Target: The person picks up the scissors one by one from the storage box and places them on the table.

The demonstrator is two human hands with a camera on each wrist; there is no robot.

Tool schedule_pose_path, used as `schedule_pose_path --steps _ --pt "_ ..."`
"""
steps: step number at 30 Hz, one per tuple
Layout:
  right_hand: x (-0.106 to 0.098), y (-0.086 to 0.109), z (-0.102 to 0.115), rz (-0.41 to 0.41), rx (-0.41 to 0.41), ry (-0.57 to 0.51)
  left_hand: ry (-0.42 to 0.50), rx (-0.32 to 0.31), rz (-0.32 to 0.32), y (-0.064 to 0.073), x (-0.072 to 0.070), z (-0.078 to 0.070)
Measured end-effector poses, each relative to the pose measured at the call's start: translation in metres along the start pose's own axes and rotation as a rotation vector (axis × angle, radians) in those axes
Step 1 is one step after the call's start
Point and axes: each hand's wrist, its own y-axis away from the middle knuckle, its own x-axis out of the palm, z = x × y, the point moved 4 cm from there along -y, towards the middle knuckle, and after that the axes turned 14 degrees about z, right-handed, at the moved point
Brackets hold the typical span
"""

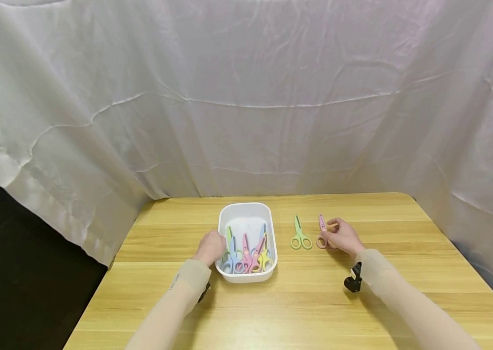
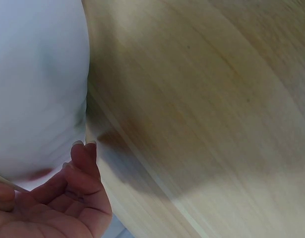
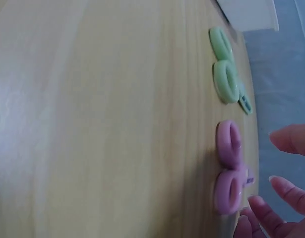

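At the left side of a white plastic box (image 1: 246,278) my left hand (image 1: 211,247) grips the rim. In the left wrist view its curled fingers (image 2: 85,171) lie against the outside of the box wall (image 2: 38,89). Inside the box lie several pairs of scissors in green, blue, pink and yellow. My right hand (image 1: 343,236) hovers over a pair of purple scissors (image 1: 322,223) that lies on the table. Thumb and fingers are spread apart in the right wrist view, with the purple handles (image 3: 227,144) beside them and not held.
A pair of green scissors (image 1: 301,240) lies on the wooden table (image 1: 281,311) between the box and the purple pair, blades pointing away. Pale curtains (image 1: 246,146) hang behind the table and along its sides. A dark area (image 1: 14,272) shows beyond the left edge.
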Motion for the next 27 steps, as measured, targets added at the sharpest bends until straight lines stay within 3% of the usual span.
schedule_pose_path --steps 9,16,27 --pt "0.002 -0.001 0.019 -0.034 -0.063 0.054 0.044 -0.023 0.017 0.001 0.000 0.000" --pt "0.008 0.002 0.047 -0.063 -0.133 0.081 0.050 -0.037 0.019 0.000 0.001 0.001" --pt "0.030 0.003 0.093 -0.020 -0.222 0.044 0.062 -0.038 0.021 0.001 0.001 0.000"
